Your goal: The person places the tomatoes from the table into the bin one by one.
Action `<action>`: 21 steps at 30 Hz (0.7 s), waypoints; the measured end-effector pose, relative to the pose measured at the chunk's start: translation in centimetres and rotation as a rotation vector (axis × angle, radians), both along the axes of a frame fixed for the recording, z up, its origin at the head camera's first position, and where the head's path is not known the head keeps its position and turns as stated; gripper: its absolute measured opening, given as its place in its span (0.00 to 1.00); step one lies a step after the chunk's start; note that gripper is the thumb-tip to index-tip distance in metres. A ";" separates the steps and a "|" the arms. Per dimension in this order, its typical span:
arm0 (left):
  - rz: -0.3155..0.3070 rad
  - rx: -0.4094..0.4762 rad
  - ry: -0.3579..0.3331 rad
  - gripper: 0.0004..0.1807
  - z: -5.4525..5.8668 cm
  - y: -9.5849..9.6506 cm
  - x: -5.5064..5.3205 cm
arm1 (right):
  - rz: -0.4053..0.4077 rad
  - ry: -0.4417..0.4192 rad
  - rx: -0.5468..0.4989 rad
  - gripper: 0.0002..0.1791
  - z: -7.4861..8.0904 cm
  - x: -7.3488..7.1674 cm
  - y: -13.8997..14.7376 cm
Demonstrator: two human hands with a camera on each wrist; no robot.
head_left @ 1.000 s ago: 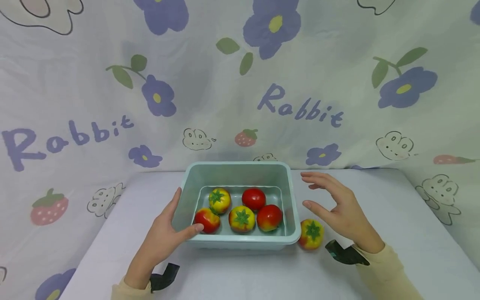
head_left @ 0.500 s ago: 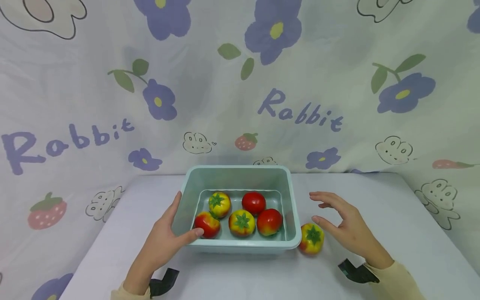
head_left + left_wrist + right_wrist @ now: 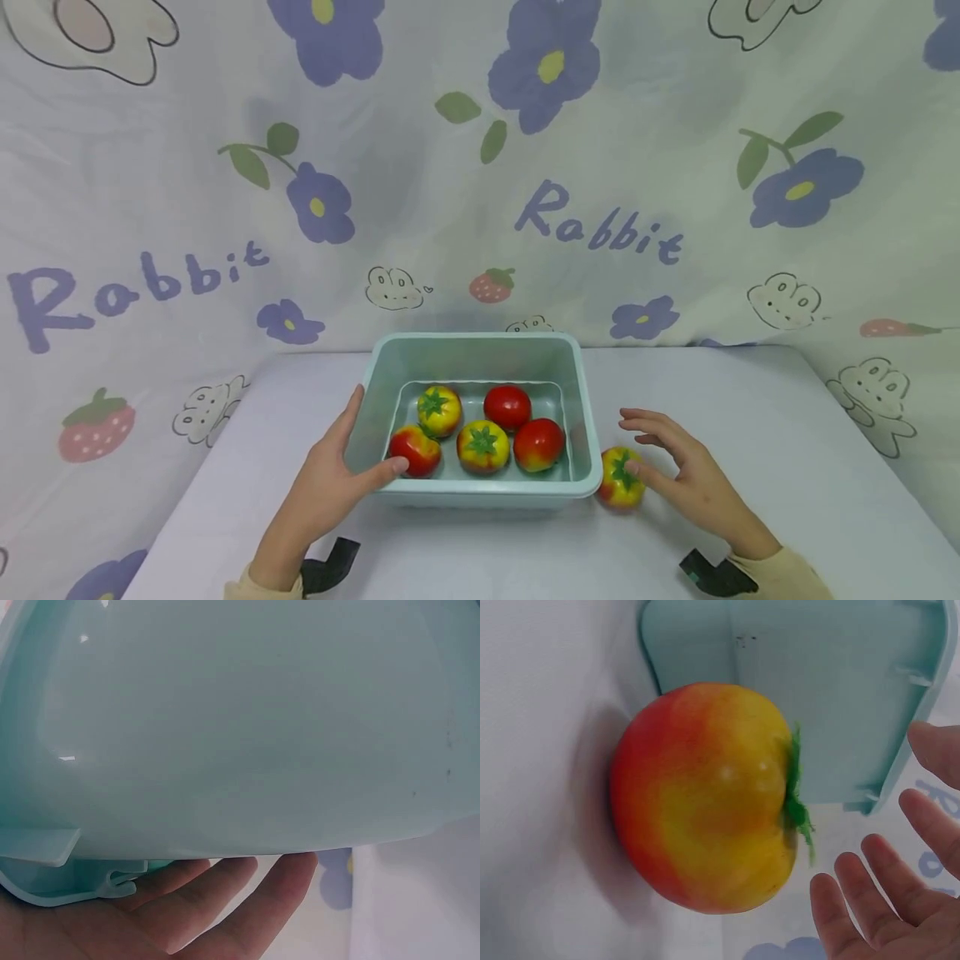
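A pale green plastic bin (image 3: 480, 487) sits mid-table, with several red and yellow artificial tomatoes (image 3: 483, 446) inside. My left hand (image 3: 322, 487) grips its near left corner, thumb over the rim and fingers along the outside of the left wall. In the left wrist view those fingers (image 3: 259, 907) show beside the bin wall (image 3: 247, 735). One more tomato (image 3: 621, 492), red-yellow with a green star-shaped calyx, rests on the table against the bin's near right corner. Over its right side hovers my right hand (image 3: 693, 479), fingers spread, apart from the tomato (image 3: 705, 799) in the right wrist view.
The table has a white cloth (image 3: 480, 558). Behind it hangs a pale curtain (image 3: 420, 200) printed with flowers, rabbits and strawberries, close behind the bin's far wall. A dark strap piece (image 3: 716, 573) sits at the right wrist, another (image 3: 330, 567) at the left.
My right hand first drew back to the right, away from the bin, then lowered toward the loose tomato. The left hand keeps its grip on the bin; the tomatoes stay put.
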State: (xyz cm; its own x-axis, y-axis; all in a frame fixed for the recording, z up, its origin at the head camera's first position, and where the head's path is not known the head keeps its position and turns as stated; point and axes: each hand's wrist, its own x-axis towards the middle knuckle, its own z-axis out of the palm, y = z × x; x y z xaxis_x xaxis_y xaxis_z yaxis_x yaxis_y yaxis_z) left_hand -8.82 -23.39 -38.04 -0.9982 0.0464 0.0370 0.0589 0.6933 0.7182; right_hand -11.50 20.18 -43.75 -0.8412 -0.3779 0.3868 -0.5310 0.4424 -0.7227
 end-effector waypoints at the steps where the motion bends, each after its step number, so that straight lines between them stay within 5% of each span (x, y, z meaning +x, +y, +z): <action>1: -0.002 0.001 -0.003 0.55 0.0 0.0 0.0 | 0.007 -0.008 -0.002 0.27 -0.1 0.0 0.0; 14: 0.006 0.011 0.014 0.54 0.0 -0.1 0.0 | 0.065 -0.109 0.029 0.33 0.2 -0.1 0.1; 21: 0.008 -0.007 0.006 0.55 -0.1 0.0 -0.1 | 0.115 -0.143 0.072 0.35 -1.6 -0.7 1.0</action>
